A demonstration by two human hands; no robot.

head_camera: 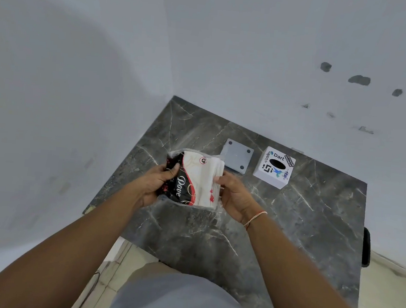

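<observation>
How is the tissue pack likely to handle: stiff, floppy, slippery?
Probably soft and light: the tissue pack holds stacked paper. Its glossy plastic wrap may be slippery, so left hand and right hand both grip it.

The tissue pack [196,177] is cream-white, with a black band edged by a red curve, white "Dove" lettering and small red blooms. The desk [301,224] is dark grey marble with pale veins. The box [263,176] is white with a black oval slot and blue and black stickers. The plate [237,155] is plain grey with four dark dots.
</observation>
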